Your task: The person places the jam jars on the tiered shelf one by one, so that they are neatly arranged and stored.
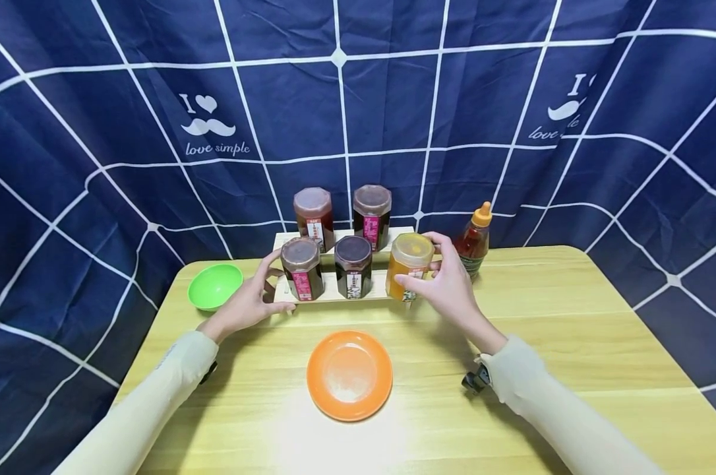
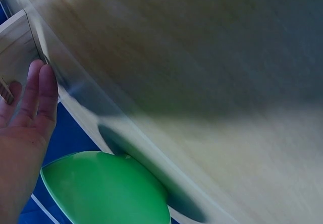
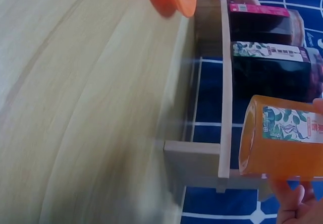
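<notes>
A person's right hand (image 1: 447, 280) curls its grip around an upright orange jar (image 1: 409, 265) at the right end of a wooden rack (image 1: 334, 293) on the surface (image 1: 512, 369). The left hand (image 1: 248, 303), fingers relaxed, steadies the rack's opposite end. The jar's base is hidden.

From my left wrist view the pale wooden tabletop (image 2: 202, 72) is smeared with blur, and the round green plastic bowl (image 2: 106, 188) runs off the bottom edge. My left hand (image 2: 22, 133) is cut by the left edge, thumb unseen. In the right wrist view only the fingertips (image 3: 290, 199) of my right hand show under the translucent orange jar (image 3: 282, 138). The jar labels' print is too small to read.
</notes>
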`<control>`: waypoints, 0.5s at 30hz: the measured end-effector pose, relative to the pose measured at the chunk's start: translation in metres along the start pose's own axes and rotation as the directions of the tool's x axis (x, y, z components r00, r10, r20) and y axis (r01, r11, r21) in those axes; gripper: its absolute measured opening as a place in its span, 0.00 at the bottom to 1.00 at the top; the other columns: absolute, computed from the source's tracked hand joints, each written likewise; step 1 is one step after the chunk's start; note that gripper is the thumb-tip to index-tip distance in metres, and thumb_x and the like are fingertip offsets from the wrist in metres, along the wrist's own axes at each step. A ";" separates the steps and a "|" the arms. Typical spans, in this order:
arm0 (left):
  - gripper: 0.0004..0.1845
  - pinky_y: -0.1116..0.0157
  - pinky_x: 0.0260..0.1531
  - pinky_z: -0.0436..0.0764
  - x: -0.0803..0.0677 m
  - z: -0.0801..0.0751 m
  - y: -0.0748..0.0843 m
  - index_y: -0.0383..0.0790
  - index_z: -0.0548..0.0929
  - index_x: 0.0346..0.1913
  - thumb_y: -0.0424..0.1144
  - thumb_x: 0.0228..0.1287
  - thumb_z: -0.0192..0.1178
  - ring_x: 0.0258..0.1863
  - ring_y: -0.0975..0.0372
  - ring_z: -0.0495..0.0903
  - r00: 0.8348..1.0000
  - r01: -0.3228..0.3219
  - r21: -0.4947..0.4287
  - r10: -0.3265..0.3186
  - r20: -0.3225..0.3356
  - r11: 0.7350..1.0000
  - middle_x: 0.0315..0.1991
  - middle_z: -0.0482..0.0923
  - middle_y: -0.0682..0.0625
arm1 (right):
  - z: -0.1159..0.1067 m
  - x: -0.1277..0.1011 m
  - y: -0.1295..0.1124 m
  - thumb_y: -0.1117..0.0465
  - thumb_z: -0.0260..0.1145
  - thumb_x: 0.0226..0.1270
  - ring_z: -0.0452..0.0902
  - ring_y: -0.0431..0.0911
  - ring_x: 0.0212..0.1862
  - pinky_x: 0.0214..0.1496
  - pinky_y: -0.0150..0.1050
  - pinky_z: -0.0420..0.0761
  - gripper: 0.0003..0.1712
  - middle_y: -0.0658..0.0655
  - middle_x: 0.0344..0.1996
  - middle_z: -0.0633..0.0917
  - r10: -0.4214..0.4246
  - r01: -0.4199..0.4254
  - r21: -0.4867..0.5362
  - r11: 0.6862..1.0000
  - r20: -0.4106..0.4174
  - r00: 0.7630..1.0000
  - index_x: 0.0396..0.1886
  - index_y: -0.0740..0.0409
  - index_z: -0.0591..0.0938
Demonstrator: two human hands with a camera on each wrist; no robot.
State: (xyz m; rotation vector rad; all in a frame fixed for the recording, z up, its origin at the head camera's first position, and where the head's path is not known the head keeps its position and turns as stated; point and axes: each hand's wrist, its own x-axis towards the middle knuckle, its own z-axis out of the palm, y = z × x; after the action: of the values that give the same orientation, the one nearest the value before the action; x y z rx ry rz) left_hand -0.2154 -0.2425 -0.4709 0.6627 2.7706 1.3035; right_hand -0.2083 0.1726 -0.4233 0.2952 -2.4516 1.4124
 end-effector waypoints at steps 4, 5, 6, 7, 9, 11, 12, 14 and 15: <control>0.64 0.48 0.48 0.85 0.000 0.000 0.000 0.56 0.47 0.88 0.39 0.62 0.84 0.42 0.54 0.87 1.000 -0.004 0.004 0.004 0.000 1.000 0.65 0.80 0.34 | 0.007 0.002 -0.001 0.50 0.92 0.51 0.76 0.54 0.47 0.49 0.49 0.75 0.54 0.57 0.58 0.79 -0.001 0.001 -0.001 1.000 0.000 1.000 0.75 0.46 0.72; 0.64 0.48 0.48 0.85 0.000 0.000 0.000 0.56 0.47 0.88 0.39 0.62 0.84 0.42 0.54 0.87 1.000 -0.004 0.004 0.004 -0.001 1.000 0.64 0.80 0.34 | 0.008 0.003 -0.001 0.50 0.92 0.51 0.76 0.54 0.47 0.49 0.49 0.74 0.54 0.57 0.57 0.79 -0.003 0.003 -0.002 1.000 -0.002 1.000 0.76 0.46 0.71; 0.64 0.48 0.48 0.85 0.000 0.000 0.000 0.56 0.47 0.88 0.39 0.62 0.84 0.41 0.54 0.87 1.000 -0.005 0.003 0.005 -0.001 1.000 0.64 0.80 0.34 | 0.010 0.004 -0.001 0.50 0.92 0.52 0.76 0.54 0.47 0.49 0.49 0.74 0.54 0.56 0.57 0.79 -0.007 0.007 -0.003 1.000 -0.004 1.000 0.76 0.46 0.71; 0.64 0.48 0.48 0.85 0.000 0.000 -0.001 0.56 0.47 0.88 0.39 0.62 0.84 0.41 0.54 0.87 1.000 -0.004 0.005 0.004 -0.001 1.000 0.64 0.80 0.34 | 0.012 0.005 -0.002 0.50 0.92 0.52 0.75 0.54 0.47 0.48 0.49 0.74 0.55 0.56 0.57 0.79 -0.009 0.009 -0.007 1.000 -0.006 1.000 0.76 0.46 0.71; 0.64 0.47 0.48 0.85 0.000 0.000 -0.001 0.56 0.47 0.88 0.39 0.62 0.84 0.41 0.54 0.88 1.000 -0.001 0.007 0.001 -0.003 1.000 0.64 0.80 0.34 | 0.015 0.007 -0.003 0.48 0.91 0.52 0.76 0.53 0.47 0.48 0.49 0.73 0.55 0.56 0.56 0.79 -0.007 0.007 -0.019 1.000 -0.007 1.000 0.76 0.45 0.71; 0.63 0.48 0.48 0.85 0.000 0.000 -0.001 0.55 0.47 0.88 0.38 0.62 0.84 0.41 0.54 0.88 1.000 -0.001 0.008 0.001 -0.006 1.000 0.64 0.80 0.34 | 0.018 0.009 -0.005 0.46 0.91 0.52 0.76 0.53 0.47 0.48 0.49 0.73 0.55 0.55 0.56 0.79 0.005 -0.005 -0.040 0.999 -0.005 1.000 0.77 0.45 0.71; 0.63 0.48 0.48 0.85 0.000 0.000 -0.001 0.55 0.47 0.88 0.38 0.62 0.84 0.41 0.54 0.88 1.000 0.000 0.009 0.000 -0.006 1.000 0.64 0.80 0.34 | 0.019 0.009 -0.006 0.45 0.90 0.53 0.77 0.53 0.47 0.48 0.49 0.73 0.55 0.55 0.56 0.79 0.011 -0.011 -0.048 0.999 -0.004 1.000 0.77 0.45 0.70; 0.64 0.48 0.48 0.85 0.000 0.000 -0.001 0.55 0.47 0.88 0.37 0.62 0.84 0.41 0.54 0.88 1.000 0.001 0.010 -0.001 -0.005 1.000 0.65 0.80 0.34 | 0.022 0.009 -0.007 0.43 0.90 0.53 0.77 0.52 0.47 0.47 0.49 0.74 0.56 0.54 0.57 0.79 0.024 -0.024 -0.063 0.998 -0.002 1.000 0.77 0.44 0.70; 0.64 0.48 0.48 0.85 0.000 0.000 -0.001 0.56 0.47 0.88 0.38 0.62 0.84 0.42 0.54 0.88 1.000 0.003 0.013 -0.003 -0.006 1.000 0.65 0.80 0.34 | 0.022 0.009 -0.007 0.43 0.90 0.53 0.78 0.52 0.47 0.47 0.50 0.74 0.56 0.54 0.57 0.79 0.027 -0.028 -0.070 0.997 -0.006 1.000 0.77 0.45 0.70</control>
State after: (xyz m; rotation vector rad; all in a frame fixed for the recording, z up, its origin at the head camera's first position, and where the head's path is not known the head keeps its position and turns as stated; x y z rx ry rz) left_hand -0.2157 -0.2429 -0.4714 0.6565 2.7854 1.2903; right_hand -0.2180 0.1492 -0.4246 0.2431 -2.5037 1.3330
